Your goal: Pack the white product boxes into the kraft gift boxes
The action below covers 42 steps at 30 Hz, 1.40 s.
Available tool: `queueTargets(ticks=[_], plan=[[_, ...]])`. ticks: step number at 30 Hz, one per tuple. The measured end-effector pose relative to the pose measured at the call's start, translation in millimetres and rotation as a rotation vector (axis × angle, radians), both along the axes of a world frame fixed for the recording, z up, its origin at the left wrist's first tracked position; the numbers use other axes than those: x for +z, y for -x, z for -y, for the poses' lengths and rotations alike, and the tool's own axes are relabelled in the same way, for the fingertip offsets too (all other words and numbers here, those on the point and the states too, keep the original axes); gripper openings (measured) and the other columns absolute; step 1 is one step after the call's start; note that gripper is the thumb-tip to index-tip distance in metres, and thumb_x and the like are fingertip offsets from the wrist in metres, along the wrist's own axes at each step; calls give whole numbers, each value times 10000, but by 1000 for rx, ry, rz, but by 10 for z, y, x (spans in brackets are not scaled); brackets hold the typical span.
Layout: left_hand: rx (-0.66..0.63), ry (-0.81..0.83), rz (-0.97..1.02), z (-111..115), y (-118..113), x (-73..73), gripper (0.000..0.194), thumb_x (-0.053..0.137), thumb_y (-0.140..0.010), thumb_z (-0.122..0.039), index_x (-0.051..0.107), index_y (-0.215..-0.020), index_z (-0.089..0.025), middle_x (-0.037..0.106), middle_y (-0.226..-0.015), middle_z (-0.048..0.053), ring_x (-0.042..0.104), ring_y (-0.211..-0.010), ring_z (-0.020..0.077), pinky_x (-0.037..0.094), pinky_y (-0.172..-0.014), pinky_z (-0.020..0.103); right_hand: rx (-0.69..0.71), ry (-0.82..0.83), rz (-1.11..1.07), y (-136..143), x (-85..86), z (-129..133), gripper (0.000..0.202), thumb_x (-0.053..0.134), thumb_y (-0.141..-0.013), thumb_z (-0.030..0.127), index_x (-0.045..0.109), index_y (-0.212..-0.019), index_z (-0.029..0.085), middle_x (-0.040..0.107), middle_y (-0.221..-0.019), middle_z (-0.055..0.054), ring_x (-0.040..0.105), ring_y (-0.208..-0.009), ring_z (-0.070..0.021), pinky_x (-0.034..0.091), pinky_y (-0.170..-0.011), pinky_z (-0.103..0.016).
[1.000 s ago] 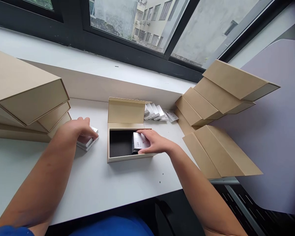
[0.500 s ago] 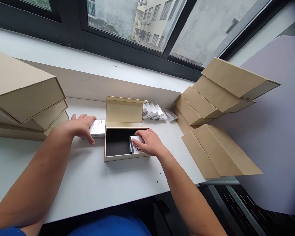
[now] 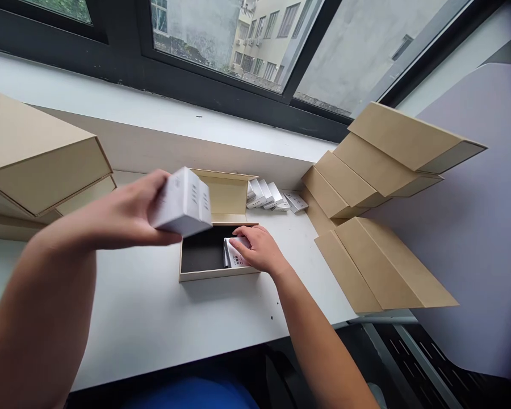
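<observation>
My left hand is closed around a pair of small white cartons with dark print, held up over the left end of an open tan box. The tan box has a dark inside, and its hinged lid stands upright at the back. Inside its right end, my right hand grips more small white cartons, thumb in front and fingers behind. How many cartons it covers is hidden. The left part of the dark floor shows bare.
Several white cartons lean in a row behind the tan box. Tan boxes are stacked at the left, and more tan boxes are piled at the right. A window lies beyond the white table.
My left hand has lifted white cartons off the table left of the tan box and brought them up and right. My right hand stays on the cartons inside.
</observation>
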<state>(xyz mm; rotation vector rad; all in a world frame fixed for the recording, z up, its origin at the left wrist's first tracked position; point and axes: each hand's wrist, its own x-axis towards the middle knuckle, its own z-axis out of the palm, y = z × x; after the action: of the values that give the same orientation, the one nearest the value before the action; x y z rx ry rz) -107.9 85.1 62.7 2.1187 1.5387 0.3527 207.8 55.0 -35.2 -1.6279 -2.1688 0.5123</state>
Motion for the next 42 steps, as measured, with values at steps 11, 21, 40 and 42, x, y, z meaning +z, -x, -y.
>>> queueTargets(ticks=[11, 21, 40, 42], plan=[[-412, 46, -107, 88, -690, -267, 422, 662, -608, -398, 503, -964, -237, 636, -965, 47, 591, -828, 243, 402, -623, 309, -158, -62, -564, -162, -179, 43, 512, 302, -1010, 630, 484, -1304, 253, 604, -1260, -88, 571, -1162, -232, 455, -1038, -423], [-386, 149, -441, 18, -777, -633, 565, 644, -525, -173, 539, -1077, -232, 655, -1155, 129, 586, -1091, 332, 392, -1001, 515, -176, -59, -409, -97, -141, 89, 517, 398, -991, 603, 469, -1333, 222, 568, -1327, -122, 543, -1215, -250, 441, -1072, -452], [-392, 299, -90, -15, -419, -285, 743, 561, -769, -708, 553, -1377, -280, 606, -1398, 85, 567, -1222, 328, 463, -940, 385, -204, -312, 455, 20, 489, -1500, 195, 516, -889, 150, 701, -916, 203, 708, -975, -90, 628, -898, -250, 385, -893, -428], [-272, 224, -59, 12, -346, -148, 598, 531, -794, -699, 635, -1227, -300, 689, -1247, 55, 638, -1057, 295, 478, -822, 353, -202, -367, 453, 11, 625, -1405, 212, 492, -915, 168, 702, -925, 201, 701, -997, -97, 620, -924, -256, 365, -911, -433]])
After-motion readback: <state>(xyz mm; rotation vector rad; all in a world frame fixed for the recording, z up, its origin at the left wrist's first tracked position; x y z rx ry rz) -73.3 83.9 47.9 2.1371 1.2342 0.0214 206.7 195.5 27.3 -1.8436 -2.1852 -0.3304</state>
